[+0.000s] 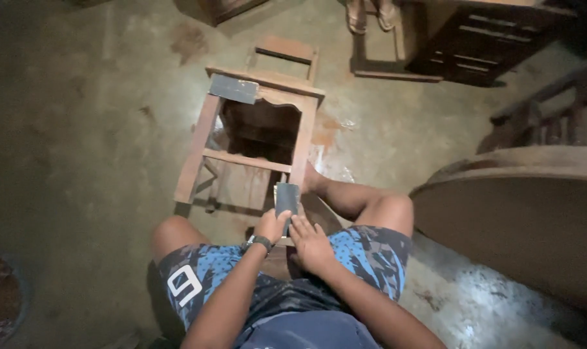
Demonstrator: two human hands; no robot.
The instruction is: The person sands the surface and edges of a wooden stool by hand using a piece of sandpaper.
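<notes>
I sit on the floor with a bare wooden chair frame [251, 139] lying tipped in front of me, between my knees. My left hand [271, 225], with a watch on its wrist, grips a dark folded sheet of sandpaper [287, 198] pressed against the near leg of the frame. Beside it, my right hand [310, 243] rests with its fingers on the same leg, just below the sheet. A second dark sheet [233, 88] lies on the far corner of the frame.
A large curved wooden piece [519, 207] stands close on my right. Dark wooden furniture [481, 39] is at the back right, where another person's feet in sandals [369, 14] show. The floor is stained concrete [80, 129].
</notes>
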